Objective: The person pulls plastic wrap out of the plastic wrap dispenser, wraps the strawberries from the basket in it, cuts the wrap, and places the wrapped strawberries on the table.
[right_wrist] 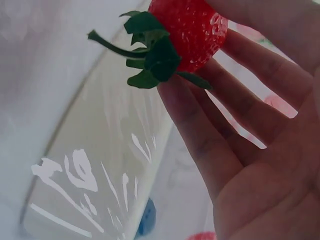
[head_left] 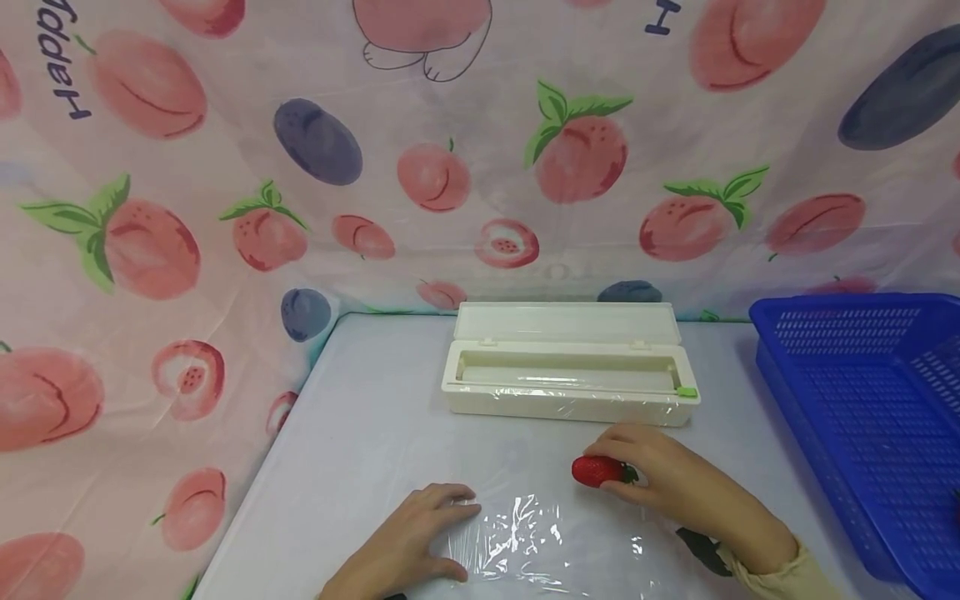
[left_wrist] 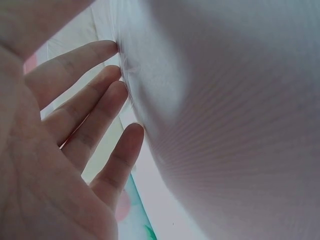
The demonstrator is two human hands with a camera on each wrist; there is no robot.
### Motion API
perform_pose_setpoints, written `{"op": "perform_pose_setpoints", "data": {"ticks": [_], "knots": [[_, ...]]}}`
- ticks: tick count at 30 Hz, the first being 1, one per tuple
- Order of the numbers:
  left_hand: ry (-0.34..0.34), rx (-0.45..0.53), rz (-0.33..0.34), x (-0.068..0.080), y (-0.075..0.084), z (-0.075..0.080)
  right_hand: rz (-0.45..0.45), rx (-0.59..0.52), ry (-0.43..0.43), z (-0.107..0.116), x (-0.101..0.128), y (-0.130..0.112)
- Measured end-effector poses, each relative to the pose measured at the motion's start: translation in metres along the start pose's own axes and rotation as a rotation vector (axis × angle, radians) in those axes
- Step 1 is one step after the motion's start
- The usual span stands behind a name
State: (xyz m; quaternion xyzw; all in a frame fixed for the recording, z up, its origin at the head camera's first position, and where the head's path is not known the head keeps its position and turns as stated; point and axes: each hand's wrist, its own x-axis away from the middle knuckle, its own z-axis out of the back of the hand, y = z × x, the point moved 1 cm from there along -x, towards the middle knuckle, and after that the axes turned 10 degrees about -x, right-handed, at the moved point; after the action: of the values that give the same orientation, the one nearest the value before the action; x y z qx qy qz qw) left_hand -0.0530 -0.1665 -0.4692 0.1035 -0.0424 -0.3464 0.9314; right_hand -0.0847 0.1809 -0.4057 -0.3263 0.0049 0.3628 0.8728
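My right hand pinches a red strawberry by its leafy end, above the table in front of a cling film box. In the right wrist view the strawberry shows its green leaves and stem between thumb and fingers. A sheet of clear cling film lies over the white table, shiny and wrinkled. At its left edge rests my left hand, fingers spread and gently bent. Its fingertips touch the wrinkled film surface in the left wrist view.
Behind the film stands the white cling film box, lid raised, with a green slider at its right end. A blue plastic basket stands at the right. Fruit-printed cloth hangs behind the table and along its left side.
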Motion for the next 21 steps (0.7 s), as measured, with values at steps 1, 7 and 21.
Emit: {"op": "perform_pose_setpoints", "data": {"ticks": [1, 7, 21], "knots": [[0.005, -0.004, -0.005, 0.0, 0.0, 0.0, 0.004, -0.004, -0.008, -0.003, -0.001, -0.001], [-0.035, -0.005, 0.026, -0.002, 0.002, 0.001, -0.046, -0.04, -0.067, -0.016, -0.006, -0.006], [-0.113, 0.023, 0.1, -0.004, 0.004, 0.004, -0.052, -0.049, -0.136, -0.042, -0.014, -0.016]]}}
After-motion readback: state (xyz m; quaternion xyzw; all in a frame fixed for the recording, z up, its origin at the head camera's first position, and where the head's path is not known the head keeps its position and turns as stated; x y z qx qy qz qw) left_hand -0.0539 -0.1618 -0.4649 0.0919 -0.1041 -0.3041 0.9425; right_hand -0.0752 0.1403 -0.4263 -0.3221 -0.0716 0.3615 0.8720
